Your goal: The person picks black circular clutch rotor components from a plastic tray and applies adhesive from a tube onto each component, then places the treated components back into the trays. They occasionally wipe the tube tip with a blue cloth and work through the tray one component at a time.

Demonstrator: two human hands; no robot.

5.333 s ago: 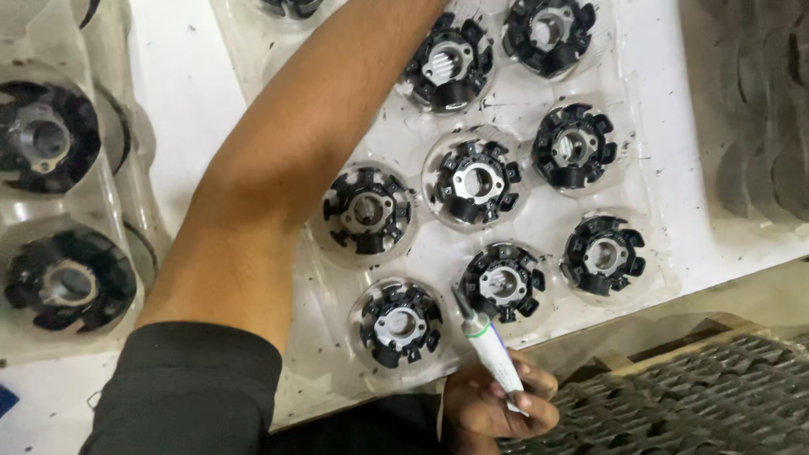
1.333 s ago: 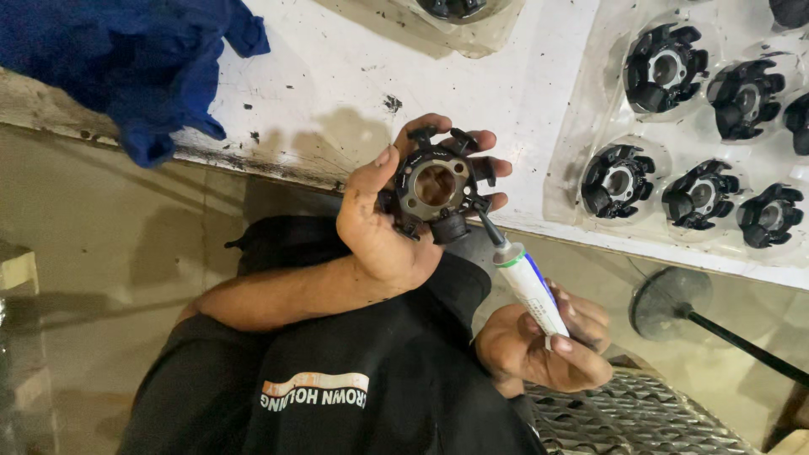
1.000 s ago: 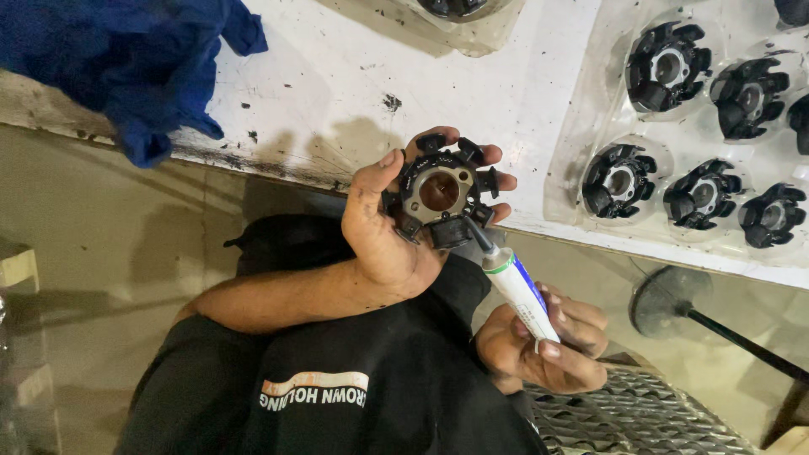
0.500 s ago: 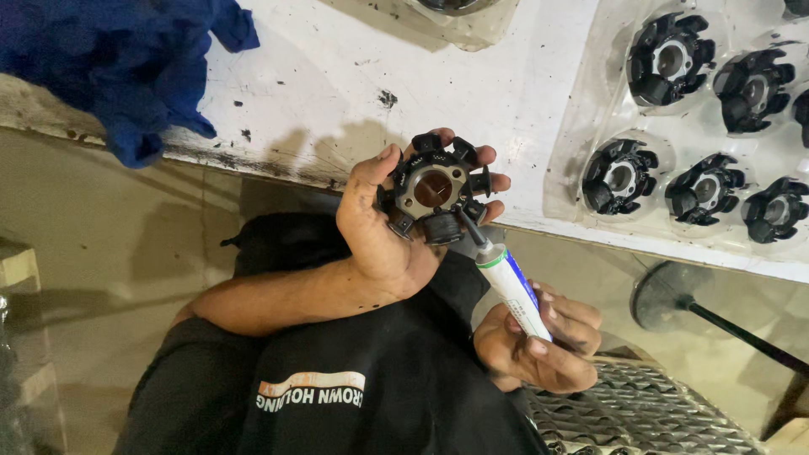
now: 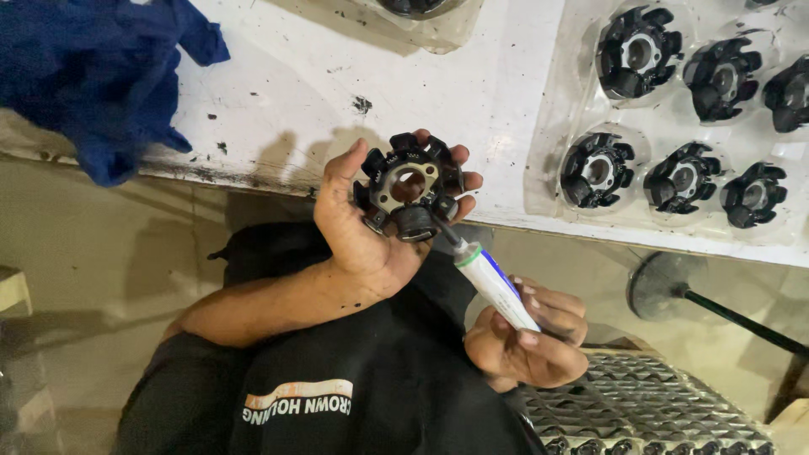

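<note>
- Two bare hands work over the person's lap, just below the edge of a white table [image 5: 337, 76].
- Left hand [image 5: 362, 227] is palm up, its fingers curled round a black stator [image 5: 409, 187], thumb on one side and fingertips on the other, gripping the rim.
- Stator is a ring of black coils round a metal centre with a round hole, held in the air just in front of the table edge.
- Right hand [image 5: 527, 345] pinches a white tube [image 5: 493, 286] between thumb and fingers; the other fingers fold round its lower end.
- Tube has a green collar and a dark nozzle, tilted up to the left, whose tip touches a lower coil of the stator.
- Clear tray [image 5: 556, 109] on the table holds more stators, each in its own round pocket.
- Blue cloth [image 5: 93, 76] lies crumpled at the table's left end.
- Metal grating [image 5: 649, 404] sits under the right hand.
</note>
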